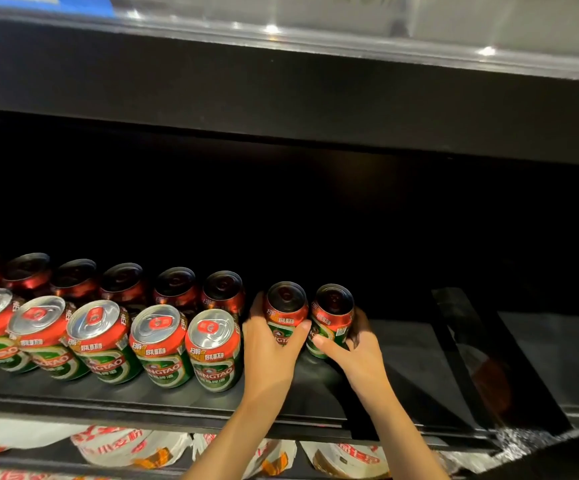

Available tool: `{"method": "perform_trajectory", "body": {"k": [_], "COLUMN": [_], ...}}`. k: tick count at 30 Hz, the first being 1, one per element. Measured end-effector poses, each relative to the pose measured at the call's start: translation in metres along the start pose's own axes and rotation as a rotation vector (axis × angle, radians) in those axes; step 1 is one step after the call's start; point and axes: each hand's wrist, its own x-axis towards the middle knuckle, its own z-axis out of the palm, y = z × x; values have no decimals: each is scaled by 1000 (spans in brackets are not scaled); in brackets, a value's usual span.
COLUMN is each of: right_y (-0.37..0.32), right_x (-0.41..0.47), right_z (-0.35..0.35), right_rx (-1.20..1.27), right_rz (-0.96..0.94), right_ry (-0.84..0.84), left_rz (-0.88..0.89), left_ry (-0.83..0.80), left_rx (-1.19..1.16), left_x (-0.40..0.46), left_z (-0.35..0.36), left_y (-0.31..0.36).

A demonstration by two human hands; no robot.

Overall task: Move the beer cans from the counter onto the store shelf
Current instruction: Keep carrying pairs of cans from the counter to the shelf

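Note:
Two rows of red-and-green beer cans stand on a dark store shelf [402,362]. My left hand [270,344] grips one can [286,310] at the right end of the back row, fingers curled round its left side. Just right of it, my right hand [357,351] grips a second can [333,315], thumb across its front and fingers behind. Both cans stand upright on the shelf, side by side. The front row [163,344] of several cans runs off to the left, its nearest can [213,349] beside my left wrist. The back row [125,284] sits in shadow.
The shelf to the right of the held cans is bare up to a black divider strip [482,358]. A dark shelf board [281,98] hangs low overhead. Below the shelf's front lip lie white and red packets [132,448].

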Motion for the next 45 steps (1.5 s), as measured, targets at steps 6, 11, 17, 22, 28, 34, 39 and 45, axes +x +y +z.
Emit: {"method": "perform_trajectory", "body": {"k": [6, 11, 17, 22, 28, 34, 39, 45], "right_y": [12, 11, 13, 11, 9, 8, 5, 6], "right_x": [-4, -5, -7, -10, -10, -9, -11, -11], "right_z": [1, 4, 1, 3, 4, 7, 5, 3], "right_rx": [-13, -62, -90, -95, -145, -158, -142, -157], "right_rz": [29, 50, 59, 77, 57, 74, 82, 58], "right_ry": [33, 59, 66, 66, 64, 92, 85, 42], "left_rz": [5, 38, 61, 74, 79, 69, 78, 52], "left_ry": [-80, -76, -30, -21, -19, -30, -22, -27], "left_rx": [-15, -10, -13, 13, 44, 63, 123, 171], "left_x": [-15, -16, -17, -18, -18, -17, -18, -18], "left_z": [-3, -5, -4, -3, -3, -3, -2, -1], "left_y": [-24, -26, -24, -25, -24, -25, -24, -24]}}
